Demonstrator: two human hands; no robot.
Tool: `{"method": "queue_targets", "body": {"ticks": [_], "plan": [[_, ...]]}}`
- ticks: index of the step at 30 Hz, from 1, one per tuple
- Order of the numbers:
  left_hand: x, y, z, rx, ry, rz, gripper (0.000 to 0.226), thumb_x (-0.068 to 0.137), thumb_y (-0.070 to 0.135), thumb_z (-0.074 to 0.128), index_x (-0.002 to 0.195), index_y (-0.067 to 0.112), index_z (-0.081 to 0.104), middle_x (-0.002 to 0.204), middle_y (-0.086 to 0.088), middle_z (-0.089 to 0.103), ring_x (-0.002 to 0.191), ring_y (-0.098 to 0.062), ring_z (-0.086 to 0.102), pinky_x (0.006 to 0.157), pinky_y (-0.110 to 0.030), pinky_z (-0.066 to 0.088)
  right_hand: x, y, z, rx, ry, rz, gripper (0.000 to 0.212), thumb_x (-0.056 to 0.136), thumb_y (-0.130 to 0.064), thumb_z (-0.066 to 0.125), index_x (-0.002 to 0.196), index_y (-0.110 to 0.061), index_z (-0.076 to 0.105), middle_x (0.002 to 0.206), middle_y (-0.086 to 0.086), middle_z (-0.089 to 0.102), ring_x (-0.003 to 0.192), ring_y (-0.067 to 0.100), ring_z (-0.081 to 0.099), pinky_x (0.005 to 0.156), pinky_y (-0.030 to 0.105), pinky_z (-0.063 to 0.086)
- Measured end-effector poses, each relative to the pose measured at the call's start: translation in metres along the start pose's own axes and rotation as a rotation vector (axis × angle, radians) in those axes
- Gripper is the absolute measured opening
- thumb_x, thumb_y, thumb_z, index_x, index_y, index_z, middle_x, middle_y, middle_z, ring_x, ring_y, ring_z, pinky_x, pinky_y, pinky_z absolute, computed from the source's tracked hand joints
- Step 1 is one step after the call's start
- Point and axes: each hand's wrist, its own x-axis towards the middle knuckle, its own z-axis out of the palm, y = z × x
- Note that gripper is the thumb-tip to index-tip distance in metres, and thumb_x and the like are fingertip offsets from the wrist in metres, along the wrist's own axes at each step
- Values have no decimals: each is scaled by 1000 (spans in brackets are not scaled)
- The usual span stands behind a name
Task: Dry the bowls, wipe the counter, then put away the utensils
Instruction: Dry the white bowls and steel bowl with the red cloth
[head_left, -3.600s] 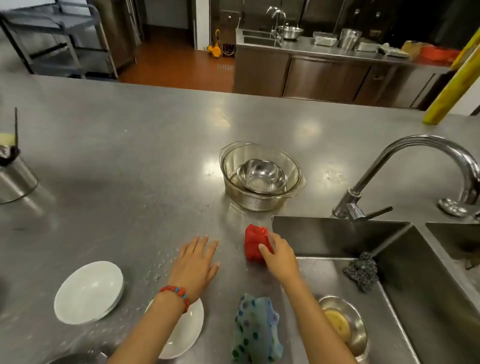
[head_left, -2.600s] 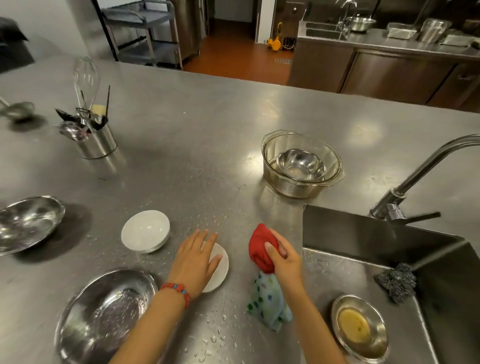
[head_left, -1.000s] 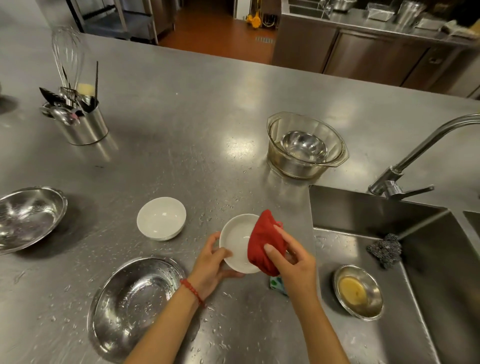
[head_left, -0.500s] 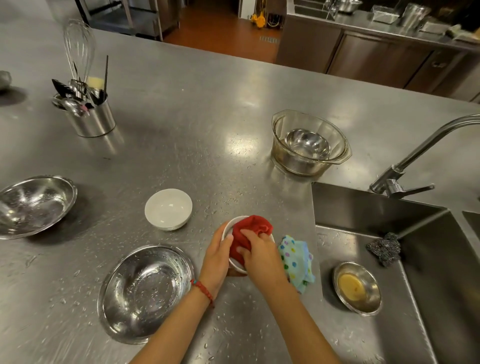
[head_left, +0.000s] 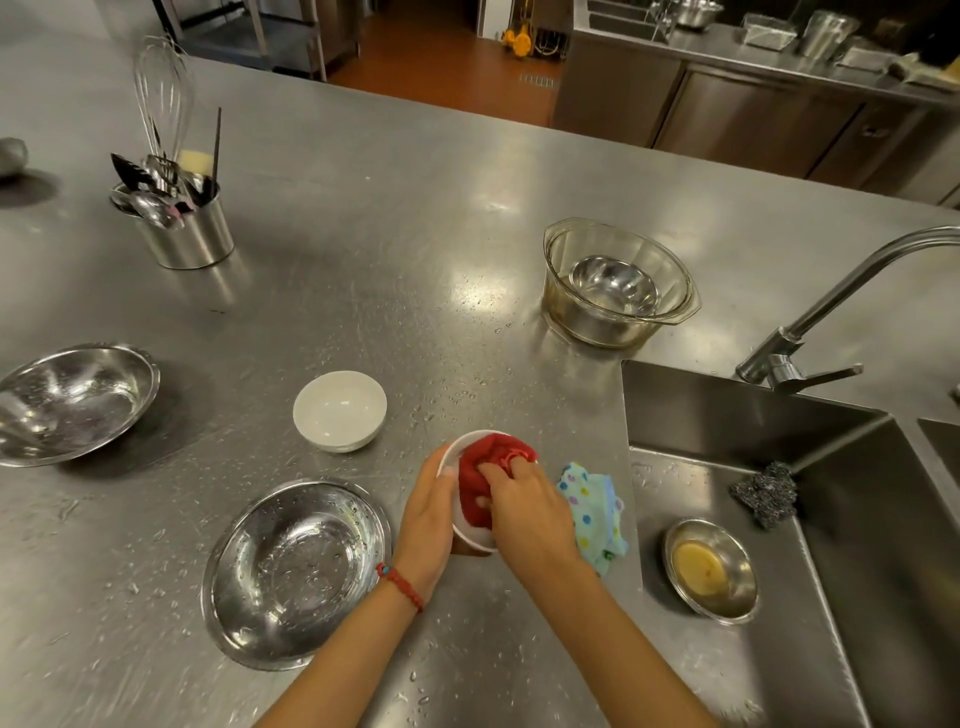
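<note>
My left hand (head_left: 427, 519) grips a small white bowl (head_left: 468, 530) by its left rim, just above the wet steel counter (head_left: 395, 270). My right hand (head_left: 524, 514) presses a red cloth (head_left: 480, 470) down inside that bowl. A second white bowl (head_left: 340, 410) stands upright to the upper left. Two wet steel bowls lie on the counter, one near me (head_left: 296, 571) and one at the left edge (head_left: 72, 402). A steel utensil holder (head_left: 182, 228) with a whisk, spoons and tongs stands at the far left.
A spotted blue cloth (head_left: 595, 514) lies right of my hands by the sink edge. A glass bowl (head_left: 618, 283) holding a steel bowl stands behind it. The sink (head_left: 779, 447) holds a small steel dish (head_left: 711, 569) and a scourer (head_left: 766, 493); the tap (head_left: 831, 301) arches above.
My left hand picked the small white bowl up off the counter. My right hand brought the red cloth over and pushed it inside the bowl, where it now rubs.
</note>
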Motion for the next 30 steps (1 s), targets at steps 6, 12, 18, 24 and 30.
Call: {"method": "queue_targets", "body": {"ticks": [6,12,18,24,30], "plan": [[-6,-2,10,21,-8,53,36,95,5,34,100,34,55,103,11,61,96,4,56,77,0,41,-6,19,-14,487,-222,-45,27,82,-23,64,108,-25,65,110,-3,66,97,10,55,82,19,38],[-8,-9,11,48,-37,54,34,96,6,34,108,31,54,109,6,61,101,0,56,81,-3,42,-14,8,9,406,150,73,39,85,-16,56,125,-17,54,126,6,55,113,20,52,96,29,42],[-4,-17,14,141,24,26,30,83,33,37,107,38,55,110,4,60,102,-9,55,89,-23,44,-2,22,1,323,-185,104,28,85,-22,60,112,-19,63,110,6,66,101,23,60,86,32,48],[-4,-38,11,164,-11,-48,31,83,43,34,105,40,56,109,15,60,102,-3,55,84,-9,40,-7,47,8,854,-287,126,23,80,-15,67,101,-23,67,98,3,66,94,16,61,79,20,51],[10,-42,16,129,85,-234,22,94,39,40,108,38,57,107,5,59,92,-16,58,54,-40,58,-11,71,13,1143,58,278,33,81,-7,66,114,-6,61,99,7,67,90,16,63,76,21,55]]}}
